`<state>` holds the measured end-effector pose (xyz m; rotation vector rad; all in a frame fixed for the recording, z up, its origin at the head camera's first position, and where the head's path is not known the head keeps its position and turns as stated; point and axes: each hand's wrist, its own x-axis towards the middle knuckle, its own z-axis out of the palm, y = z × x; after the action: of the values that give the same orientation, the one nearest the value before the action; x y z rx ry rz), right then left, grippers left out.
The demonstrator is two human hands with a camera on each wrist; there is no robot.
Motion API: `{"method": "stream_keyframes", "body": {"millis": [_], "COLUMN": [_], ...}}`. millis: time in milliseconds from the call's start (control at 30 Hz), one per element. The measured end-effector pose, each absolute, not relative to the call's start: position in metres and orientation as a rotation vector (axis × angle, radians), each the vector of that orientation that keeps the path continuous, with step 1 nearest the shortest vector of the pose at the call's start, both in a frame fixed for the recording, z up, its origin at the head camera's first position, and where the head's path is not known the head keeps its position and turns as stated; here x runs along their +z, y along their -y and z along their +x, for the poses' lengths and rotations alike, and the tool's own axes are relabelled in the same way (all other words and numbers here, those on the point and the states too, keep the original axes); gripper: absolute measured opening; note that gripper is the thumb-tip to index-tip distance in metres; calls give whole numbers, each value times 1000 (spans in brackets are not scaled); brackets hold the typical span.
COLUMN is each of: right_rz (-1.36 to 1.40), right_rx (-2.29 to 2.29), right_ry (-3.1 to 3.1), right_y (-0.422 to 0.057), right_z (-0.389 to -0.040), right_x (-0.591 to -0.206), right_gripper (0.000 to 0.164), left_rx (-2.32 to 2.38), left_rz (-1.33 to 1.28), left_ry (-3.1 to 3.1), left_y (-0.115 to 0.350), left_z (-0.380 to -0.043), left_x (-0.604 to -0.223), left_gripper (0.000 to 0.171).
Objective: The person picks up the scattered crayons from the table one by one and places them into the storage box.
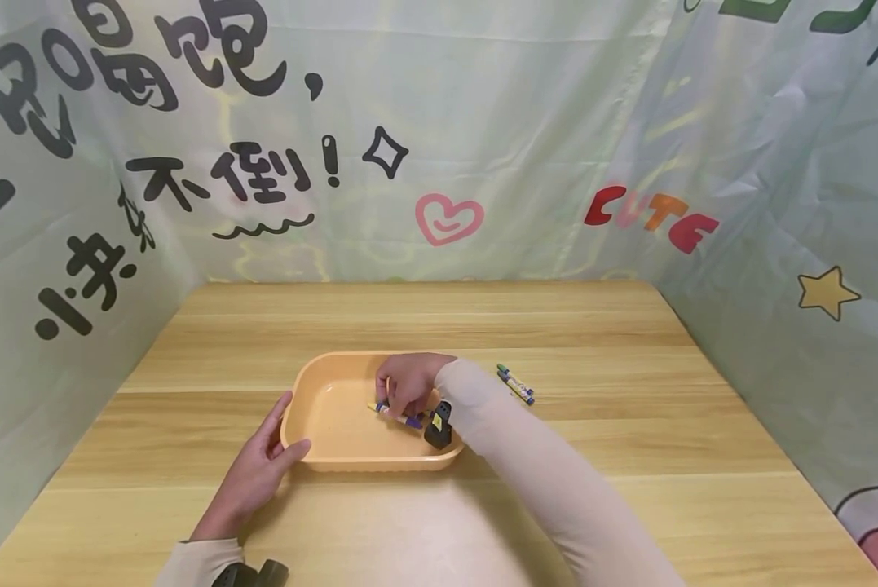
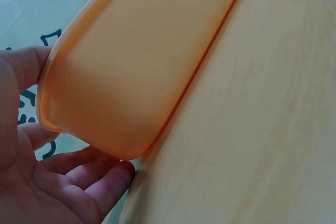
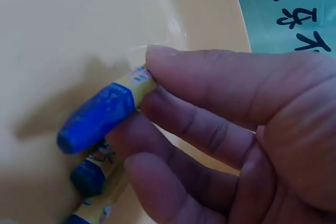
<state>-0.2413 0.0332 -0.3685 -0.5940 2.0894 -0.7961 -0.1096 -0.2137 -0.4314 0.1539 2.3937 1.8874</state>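
Note:
A shallow peach-coloured plastic tray sits on the table. My left hand holds its left end, thumb at the rim and fingers against the outer wall, as the left wrist view also shows. Inside the tray's right part, my right hand pinches a crayon between thumb and index finger. This crayon has a yellow wrapper and a blue end. Under it, in the right wrist view, lie a dark-blue-ended crayon and another blue-ended crayon, partly hidden by the fingers.
To the right of the tray, two crayons lie side by side on the wooden table. Printed cloth hangs behind the table and along both sides. A black wrist camera on the right arm covers part of the tray.

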Motion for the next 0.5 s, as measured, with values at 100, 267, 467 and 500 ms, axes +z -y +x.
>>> {"method": "stream_keyframes", "body": {"millis": [100, 267, 467, 500], "right_rz": [-596, -621, -644, -647], "right_rx": [-797, -769, -767, -768], "right_ry": [-2082, -2108, -2117, -2118], "right_y": [-32, -30, -30, -30], "right_z": [-241, -240, -238, -238], "right_x": [-370, -372, -371, -371], "right_gripper": [18, 19, 22, 22], "left_rx": [1891, 1893, 1892, 1893], "left_rz": [156, 153, 161, 164], "left_ry": [-2395, -2393, -2397, -2398], "left_y": [214, 214, 214, 214], "left_z": [-110, -109, -109, -109], "left_x": [-432, -432, -433, -433], "left_gripper": [81, 81, 80, 80]}}
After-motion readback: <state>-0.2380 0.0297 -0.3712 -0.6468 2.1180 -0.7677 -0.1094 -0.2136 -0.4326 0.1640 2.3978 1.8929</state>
